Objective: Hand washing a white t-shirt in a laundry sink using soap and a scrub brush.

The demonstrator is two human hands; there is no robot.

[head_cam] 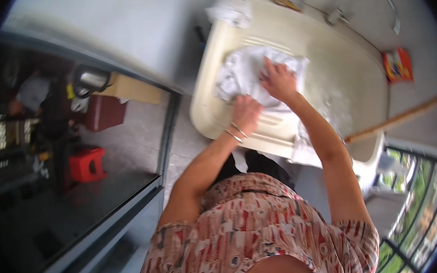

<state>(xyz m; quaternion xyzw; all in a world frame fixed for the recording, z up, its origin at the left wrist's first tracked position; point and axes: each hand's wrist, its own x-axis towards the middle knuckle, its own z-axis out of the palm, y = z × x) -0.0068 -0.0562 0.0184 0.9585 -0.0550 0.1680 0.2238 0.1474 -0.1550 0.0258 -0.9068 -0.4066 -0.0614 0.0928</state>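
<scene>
A wet white cloth (247, 67), perhaps a garment, lies bunched on the ribbed washboard part of a cream laundry sink (206, 83). My left hand (247, 112), with two bangles at the wrist, is closed on the cloth's near left edge. Resting on top of the cloth, my right hand (279, 81) has its fingers spread apart. Another white cloth (305, 148) hangs over the sink's near edge beside my right forearm. More white fabric (231, 10) is draped on the far left corner. Water seems to stand in the basin to the right.
A wall faucet (336, 17) and an orange packet (397, 65) are beyond the basin. A wooden stick (400, 117) reaches over the right rim. Left of me is a sliding-door frame (167, 129), with a red plastic stool (87, 164) behind it. Window bars (422, 196) stand at lower right.
</scene>
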